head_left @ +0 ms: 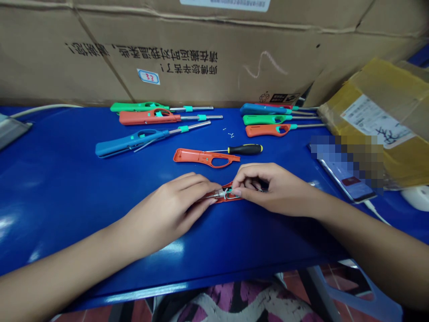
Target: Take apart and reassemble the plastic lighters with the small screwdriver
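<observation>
Between my two hands lies an opened orange lighter half [228,185], low on the blue table, with its inner parts showing. My left hand [177,203] is closed at its left end, fingertips against a clear and metal inner part [219,193]. From the other side my right hand [264,185] pinches at the lighter's inside, near a thin green-and-white piece; exactly what the fingertips hold is hidden. Just beyond them rests the other orange shell half [191,156], and a screwdriver [246,149] with a black and yellow handle lies with its shaft across it.
Long lighters, among them a blue one [130,142] and an orange one [268,130], lie in two groups at the back. Tiny screws [231,134] are scattered between. A large cardboard box [167,53] walls the rear; a phone [348,174] and taped parcel [385,116] stand right.
</observation>
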### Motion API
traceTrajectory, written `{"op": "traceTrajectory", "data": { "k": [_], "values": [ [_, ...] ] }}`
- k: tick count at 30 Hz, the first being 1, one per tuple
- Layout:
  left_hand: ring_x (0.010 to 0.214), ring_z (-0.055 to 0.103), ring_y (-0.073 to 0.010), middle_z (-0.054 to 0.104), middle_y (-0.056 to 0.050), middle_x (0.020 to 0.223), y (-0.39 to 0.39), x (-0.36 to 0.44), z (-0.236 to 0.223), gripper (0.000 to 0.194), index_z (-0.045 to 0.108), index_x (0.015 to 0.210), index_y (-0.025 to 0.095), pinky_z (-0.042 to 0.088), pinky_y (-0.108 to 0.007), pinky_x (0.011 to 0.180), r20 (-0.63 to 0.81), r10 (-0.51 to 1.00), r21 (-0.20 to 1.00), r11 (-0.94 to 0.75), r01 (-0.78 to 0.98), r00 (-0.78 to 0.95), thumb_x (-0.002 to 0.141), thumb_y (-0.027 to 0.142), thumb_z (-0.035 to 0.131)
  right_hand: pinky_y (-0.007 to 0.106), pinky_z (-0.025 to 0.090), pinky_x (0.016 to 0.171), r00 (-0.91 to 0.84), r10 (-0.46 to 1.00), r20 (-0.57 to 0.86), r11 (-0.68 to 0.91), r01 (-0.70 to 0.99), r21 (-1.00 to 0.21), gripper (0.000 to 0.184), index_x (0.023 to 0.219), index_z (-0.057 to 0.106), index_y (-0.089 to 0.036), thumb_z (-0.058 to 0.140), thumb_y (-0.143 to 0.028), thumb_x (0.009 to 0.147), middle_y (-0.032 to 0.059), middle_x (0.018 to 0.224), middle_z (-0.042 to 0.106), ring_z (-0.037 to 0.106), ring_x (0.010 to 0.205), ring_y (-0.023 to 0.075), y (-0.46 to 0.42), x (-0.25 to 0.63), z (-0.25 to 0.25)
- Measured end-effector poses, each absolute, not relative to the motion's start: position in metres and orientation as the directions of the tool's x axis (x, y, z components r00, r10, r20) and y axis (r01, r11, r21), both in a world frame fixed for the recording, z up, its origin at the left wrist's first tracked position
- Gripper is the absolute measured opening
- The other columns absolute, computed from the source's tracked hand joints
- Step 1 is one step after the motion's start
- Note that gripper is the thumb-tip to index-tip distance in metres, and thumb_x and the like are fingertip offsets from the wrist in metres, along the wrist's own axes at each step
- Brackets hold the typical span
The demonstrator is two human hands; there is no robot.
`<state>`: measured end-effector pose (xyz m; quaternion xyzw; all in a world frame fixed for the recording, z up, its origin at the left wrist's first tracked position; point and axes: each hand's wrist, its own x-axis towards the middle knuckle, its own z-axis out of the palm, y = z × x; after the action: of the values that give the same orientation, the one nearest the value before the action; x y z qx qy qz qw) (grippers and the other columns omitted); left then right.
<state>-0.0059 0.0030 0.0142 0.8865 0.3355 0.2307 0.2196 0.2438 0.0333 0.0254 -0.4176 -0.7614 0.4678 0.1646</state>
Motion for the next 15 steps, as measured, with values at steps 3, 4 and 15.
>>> {"op": "traceTrajectory", "data": {
  "k": [3,4,15],
  "values": [
    [0.101,0.065,-0.0146,0.07,-0.005,0.111,0.003,-0.006,0.0139,0.023,0.065,0.122,0.016,0.053,-0.026,0.089,0.26,0.695,0.546,-0.679,0.491,0.671,0.101,0.016,0.056,0.024,0.039,0.059,-0.597,0.79,-0.14,0.213,0.481,-0.85,0.009,0.086,0.069,-0.017,0.063,-0.023,0.091,-0.0032,0.075,0.058,0.048,0.064,0.0085,0.033,0.2435,0.0255],
    [0.101,0.065,-0.0145,0.07,-0.005,0.111,0.0028,-0.0061,0.014,0.023,0.065,0.122,0.016,0.053,-0.026,0.089,0.26,0.694,0.548,-0.678,0.49,0.671,0.101,0.016,0.056,0.024,0.04,0.06,-0.599,0.789,-0.139,0.216,0.482,-0.849,0.009,0.086,0.069,-0.017,0.063,-0.023,0.091,-0.0031,0.075,0.058,0.048,0.065,0.0085,0.0328,0.2436,0.0257],
    [0.1,0.064,-0.0147,0.07,-0.005,0.11,0.0026,-0.005,0.0149,0.023,0.066,0.121,0.016,0.052,-0.027,0.088,0.263,0.698,0.569,-0.67,0.478,0.666,0.101,0.016,0.056,0.025,0.041,0.063,-0.609,0.78,-0.14,0.234,0.493,-0.838,0.011,0.086,0.068,-0.018,0.062,-0.025,0.091,-0.0015,0.077,0.06,0.049,0.067,0.0105,0.034,0.2438,0.025]
  ]
}}
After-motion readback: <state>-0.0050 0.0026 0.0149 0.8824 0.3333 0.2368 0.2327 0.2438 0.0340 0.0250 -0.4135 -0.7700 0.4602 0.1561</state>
